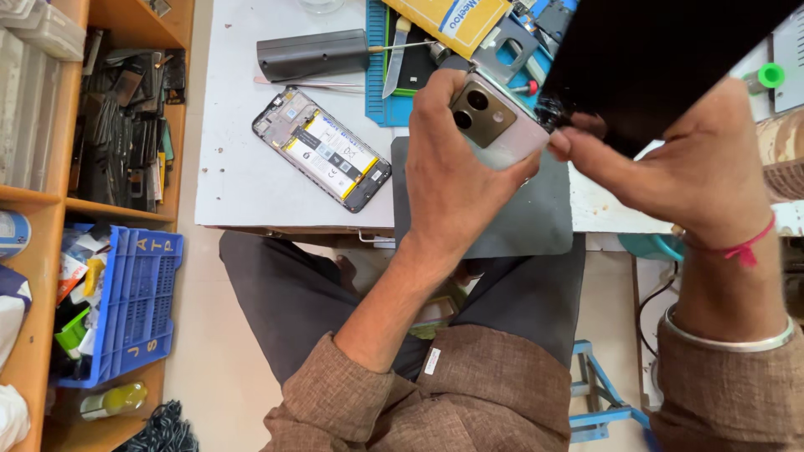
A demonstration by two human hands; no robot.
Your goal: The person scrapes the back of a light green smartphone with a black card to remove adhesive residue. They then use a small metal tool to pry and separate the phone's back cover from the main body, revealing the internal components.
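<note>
My left hand (pixel 456 172) grips a pale pink phone body (pixel 502 125) with a gold camera block, held above the grey mat (pixel 548 218). My right hand (pixel 695 167) pinches the edge of a large black screen panel (pixel 662 59) that is tilted up and away from the phone body, the two still meeting at one corner. A red thread and a metal bangle circle my right wrist. An opened phone (pixel 322 151) with its battery showing lies flat on the white table (pixel 234 167) to the left, untouched.
A dark grey case (pixel 310 54), tweezers (pixel 310 83), a metal blade (pixel 395 63), a yellow box (pixel 456 21) and a blue mat (pixel 377 84) sit at the table's back. Wooden shelves with phone parts (pixel 126 125) and a blue crate (pixel 134 310) stand left. A blue stool (pixel 599 402) is below.
</note>
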